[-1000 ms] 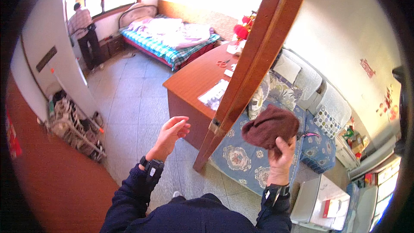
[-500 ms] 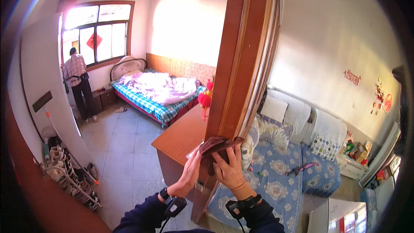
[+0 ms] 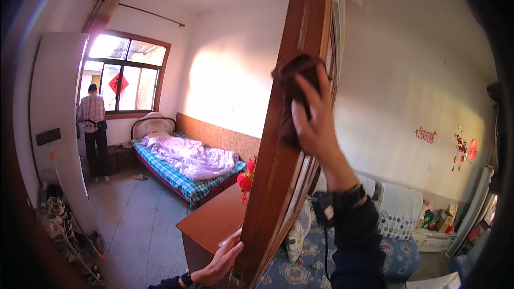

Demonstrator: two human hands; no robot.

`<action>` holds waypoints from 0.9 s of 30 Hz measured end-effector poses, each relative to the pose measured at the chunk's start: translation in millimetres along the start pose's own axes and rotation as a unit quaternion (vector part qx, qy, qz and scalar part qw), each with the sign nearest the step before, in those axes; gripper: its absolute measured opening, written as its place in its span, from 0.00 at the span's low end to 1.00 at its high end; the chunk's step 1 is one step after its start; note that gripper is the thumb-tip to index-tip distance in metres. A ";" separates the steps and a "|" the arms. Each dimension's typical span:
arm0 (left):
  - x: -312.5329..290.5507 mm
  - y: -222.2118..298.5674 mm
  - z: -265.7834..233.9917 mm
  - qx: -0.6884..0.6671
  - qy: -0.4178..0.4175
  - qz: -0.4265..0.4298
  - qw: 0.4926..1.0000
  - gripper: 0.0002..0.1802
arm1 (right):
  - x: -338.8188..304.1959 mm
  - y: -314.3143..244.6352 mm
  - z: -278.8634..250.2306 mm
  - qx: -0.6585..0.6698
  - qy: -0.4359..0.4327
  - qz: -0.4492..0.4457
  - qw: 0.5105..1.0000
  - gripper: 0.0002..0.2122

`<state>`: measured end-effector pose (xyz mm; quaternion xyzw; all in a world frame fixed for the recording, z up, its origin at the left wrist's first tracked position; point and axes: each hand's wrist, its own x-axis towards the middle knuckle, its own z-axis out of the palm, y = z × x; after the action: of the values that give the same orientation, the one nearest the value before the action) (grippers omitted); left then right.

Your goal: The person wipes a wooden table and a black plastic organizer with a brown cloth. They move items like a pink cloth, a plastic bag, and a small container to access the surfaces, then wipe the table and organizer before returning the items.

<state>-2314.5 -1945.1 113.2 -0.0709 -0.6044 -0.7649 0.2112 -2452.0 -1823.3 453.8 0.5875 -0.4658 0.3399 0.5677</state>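
Holding a crumpled dark brown cloth (image 3: 289, 83), the right hand (image 3: 316, 120) is raised high along a reddish-brown wooden post (image 3: 267, 203). Its fingers spread over the cloth and grip it; the cloth lies across the face of the post, seemingly against it, though blur softens the edges. A dark band (image 3: 349, 197) circles the right wrist. Low down, near the bottom edge of the view, the left hand (image 3: 218, 264) is open, its fingers stretched toward the left side of the post; whether the fingertips touch the wood is hard to tell. Behind that hand stands a brown desk (image 3: 211, 219), with a red ornament (image 3: 244, 182) beside the post. Farther back, a bed (image 3: 187, 155) with a blue checked sheet and rumpled pale purple bedding is set along the wall. Another person (image 3: 93, 109) in a checked shirt stands at the window (image 3: 142, 83), back turned. Shoes (image 3: 56, 208) fill a rack at far left; to the right of the post is a sofa (image 3: 399, 203) with light covers.
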 end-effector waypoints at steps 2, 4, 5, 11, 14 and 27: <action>-0.2 2.8 -3.1 0.012 -0.007 -0.032 0.999 0.35 | 44.7 20.8 -0.8 0.038 0.012 0.015 0.999 0.21; 0.8 4.3 -6.8 -0.010 -0.018 -0.017 1.000 0.35 | 88.0 39.7 -4.0 0.048 0.022 0.011 0.999 0.22; -1.2 2.9 -7.4 -0.018 -0.022 0.020 0.999 0.34 | 112.4 49.4 -4.7 0.033 0.038 0.014 0.999 0.22; 1.5 -10.0 -20.2 -0.050 -0.064 -0.011 0.997 0.33 | 219.4 108.0 -3.4 -0.075 0.094 0.011 0.993 0.25; 4.6 -8.2 -22.3 -0.034 -0.095 0.032 0.994 0.34 | 269.5 135.4 -9.4 -0.122 0.087 0.024 0.988 0.27; 2.0 -2.8 -27.4 0.004 -0.058 -0.065 0.996 0.40 | 58.8 75.8 9.0 -0.060 0.062 -0.054 0.995 0.39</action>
<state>-2313.5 -1971.2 104.3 -0.0747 -0.6221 -0.7691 0.1261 -2504.2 -1835.7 533.8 0.5545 -0.4168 0.3165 0.6470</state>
